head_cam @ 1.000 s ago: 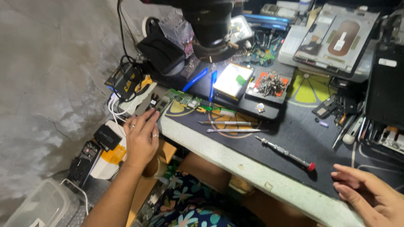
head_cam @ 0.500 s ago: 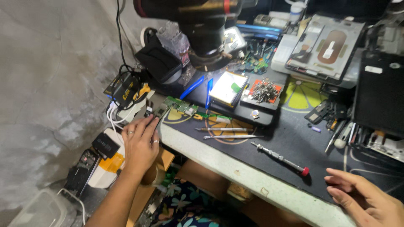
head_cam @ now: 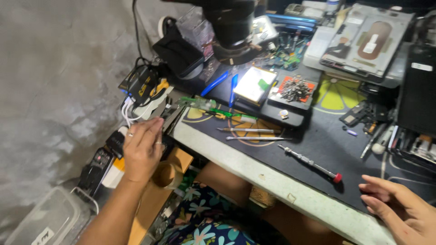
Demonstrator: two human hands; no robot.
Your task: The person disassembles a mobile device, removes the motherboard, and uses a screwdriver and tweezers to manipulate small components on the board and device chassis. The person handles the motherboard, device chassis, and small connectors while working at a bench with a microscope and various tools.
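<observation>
Now you are reaching your left hand (head_cam: 143, 147) further off the bench's left end than a second ago, fingers loosely spread and gripping nothing, tips nearing the white cables (head_cam: 131, 111) just beyond them. Your right hand (head_cam: 399, 213) is resting open and empty on the mat (head_cam: 318, 145), the screwdriver (head_cam: 309, 162) lying near its fingertips.

The room is dim, and the light falls hardest under the microscope head (head_cam: 232, 31), where a small bright panel (head_cam: 255, 85) glares almost white. Away from that panel the black mat (head_cam: 318, 140) goes murky, and tools at its far right edge sink into shadow. Left of the microscope the grey wall (head_cam: 54, 77) looks soft and smeared. Both hands near the frame's bottom are slightly blurred.
</observation>
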